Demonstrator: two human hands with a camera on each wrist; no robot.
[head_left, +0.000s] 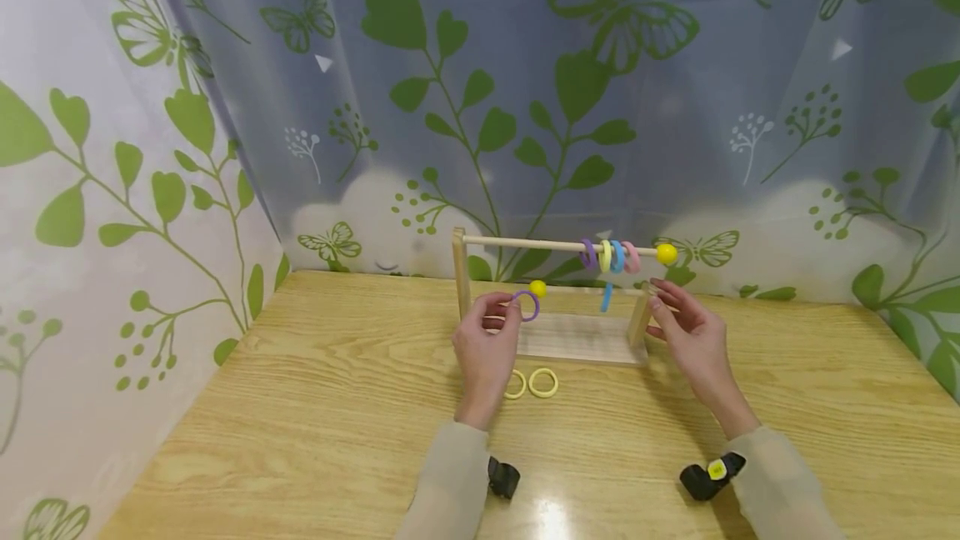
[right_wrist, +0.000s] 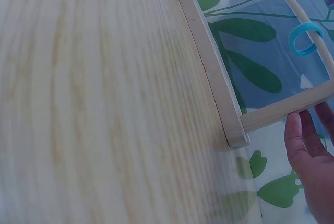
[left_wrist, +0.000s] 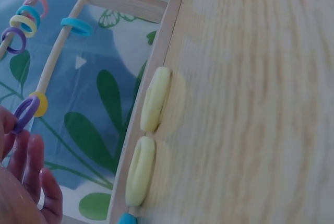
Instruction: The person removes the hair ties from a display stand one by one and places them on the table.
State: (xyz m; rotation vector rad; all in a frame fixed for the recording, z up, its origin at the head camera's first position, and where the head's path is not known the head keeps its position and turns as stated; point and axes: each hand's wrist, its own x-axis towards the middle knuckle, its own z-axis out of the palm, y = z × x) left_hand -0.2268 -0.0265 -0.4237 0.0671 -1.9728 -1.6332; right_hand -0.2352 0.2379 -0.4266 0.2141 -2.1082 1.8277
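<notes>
Pinching a purple ring (head_left: 538, 307) between thumb and fingertips, the person's left hand (head_left: 486, 346) holds it at the yellow ball (head_left: 537, 289) capping the lower rod (left_wrist: 55, 54) of a wooden rack (head_left: 573, 342), near the tabletop's (head_left: 337, 407) far edge; whether it encircles the ball, I cannot tell. Fingers spread, the right hand (head_left: 696, 342) touches the rack's short post (head_left: 640, 321). Between ball and post, a blue ring (head_left: 606, 298) hangs on the lower rod. Above, four rings (head_left: 617, 256), purple, yellow, blue and pink, crowd the upper rod (head_left: 525, 243) beside another yellow ball (head_left: 667, 254). Toward the near edge lie two yellow rings (left_wrist: 155, 101), one partly hidden by the left hand from above.
</notes>
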